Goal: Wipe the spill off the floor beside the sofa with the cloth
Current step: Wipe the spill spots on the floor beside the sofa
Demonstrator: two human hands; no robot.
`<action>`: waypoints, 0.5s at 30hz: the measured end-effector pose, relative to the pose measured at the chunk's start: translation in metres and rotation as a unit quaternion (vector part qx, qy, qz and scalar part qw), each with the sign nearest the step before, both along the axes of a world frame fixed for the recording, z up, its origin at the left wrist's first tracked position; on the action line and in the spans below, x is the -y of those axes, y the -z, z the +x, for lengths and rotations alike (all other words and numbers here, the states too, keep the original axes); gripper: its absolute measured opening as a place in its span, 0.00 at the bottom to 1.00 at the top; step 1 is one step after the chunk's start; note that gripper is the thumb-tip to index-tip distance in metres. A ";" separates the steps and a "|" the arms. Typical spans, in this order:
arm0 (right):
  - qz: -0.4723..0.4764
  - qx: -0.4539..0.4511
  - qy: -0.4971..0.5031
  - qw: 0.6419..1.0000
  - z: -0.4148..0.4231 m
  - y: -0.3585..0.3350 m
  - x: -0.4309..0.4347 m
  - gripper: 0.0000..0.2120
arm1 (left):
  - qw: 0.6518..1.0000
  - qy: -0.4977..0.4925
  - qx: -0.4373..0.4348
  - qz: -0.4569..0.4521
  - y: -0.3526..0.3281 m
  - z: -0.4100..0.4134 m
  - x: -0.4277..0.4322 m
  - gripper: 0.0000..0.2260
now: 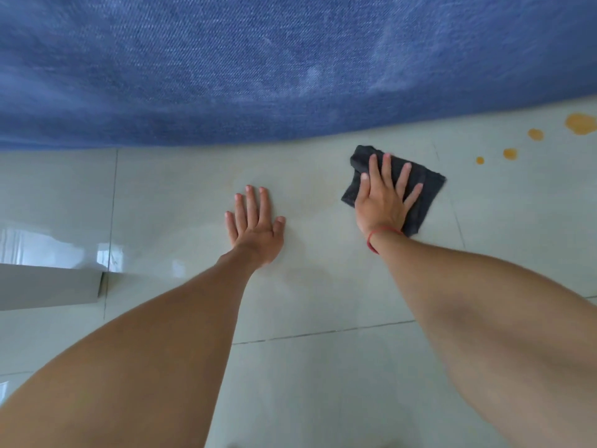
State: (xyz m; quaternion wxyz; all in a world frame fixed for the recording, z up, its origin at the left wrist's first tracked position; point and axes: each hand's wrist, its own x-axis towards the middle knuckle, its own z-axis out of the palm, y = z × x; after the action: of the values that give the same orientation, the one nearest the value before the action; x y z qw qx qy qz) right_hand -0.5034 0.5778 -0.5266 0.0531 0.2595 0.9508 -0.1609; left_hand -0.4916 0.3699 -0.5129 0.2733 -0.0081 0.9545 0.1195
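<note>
A dark grey folded cloth (423, 189) lies flat on the pale tiled floor (323, 286) just below the blue sofa (258, 66). My right hand (382, 198) presses down on the cloth with fingers spread; a red band circles that wrist. My left hand (255, 221) rests palm-down on the bare tile to the left, fingers apart, holding nothing. An orange spill (580, 123) with several smaller drops, such as an orange drop (509, 153), sits on the floor at the far right, apart from the cloth. A faint yellowish smear (310, 202) shows between my hands.
The sofa's fabric edge runs across the whole upper part of the view. A white, glossy object (48, 286) stands at the left edge on the floor. Grout lines cross the tiles.
</note>
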 end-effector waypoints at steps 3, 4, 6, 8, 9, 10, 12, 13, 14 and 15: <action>0.000 -0.025 -0.089 0.996 -0.004 0.000 0.044 0.23 | 1.000 -0.004 0.001 0.003 0.001 -0.001 -0.001 0.29; 0.000 -0.034 -0.119 0.992 0.001 0.000 0.059 0.23 | 1.000 -0.006 0.005 0.004 0.000 -0.002 -0.002 0.29; -0.007 -0.033 -0.171 0.985 0.020 0.000 0.081 0.23 | 1.000 -0.005 0.011 0.012 -0.004 -0.003 0.001 0.28; -0.015 -0.038 -0.217 0.975 0.042 -0.001 0.082 0.23 | 1.000 0.006 -0.006 0.025 -0.009 0.000 0.008 0.27; -0.013 -0.042 -0.242 0.969 0.053 0.000 0.075 0.22 | 0.999 0.009 -0.024 0.026 -0.011 0.002 0.014 0.27; -0.005 -0.046 -0.268 0.962 0.063 0.000 0.064 0.22 | 0.999 0.007 -0.045 0.020 -0.014 0.005 0.021 0.27; 0.016 -0.036 -0.291 0.956 0.083 0.001 0.037 0.24 | 0.997 -0.009 -0.074 -0.003 -0.016 0.006 0.039 0.27; 0.028 -0.028 -0.282 0.959 0.091 0.000 0.022 0.26 | 0.997 -0.021 -0.075 -0.019 -0.016 0.005 0.049 0.28; 0.035 -0.021 -0.257 0.965 0.098 0.001 0.008 0.27 | 0.997 -0.036 -0.066 -0.034 -0.015 0.003 0.060 0.28; 0.035 -0.014 -0.220 0.975 0.103 0.001 -0.005 0.27 | 0.997 -0.047 -0.048 -0.047 -0.013 0.002 0.069 0.28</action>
State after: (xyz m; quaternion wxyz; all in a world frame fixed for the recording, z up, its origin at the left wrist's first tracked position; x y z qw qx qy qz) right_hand -0.4009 0.5825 -0.5276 0.0649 0.0437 0.9902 -0.1153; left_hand -0.4901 0.3010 -0.4997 0.2206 -0.0603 0.9695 0.0879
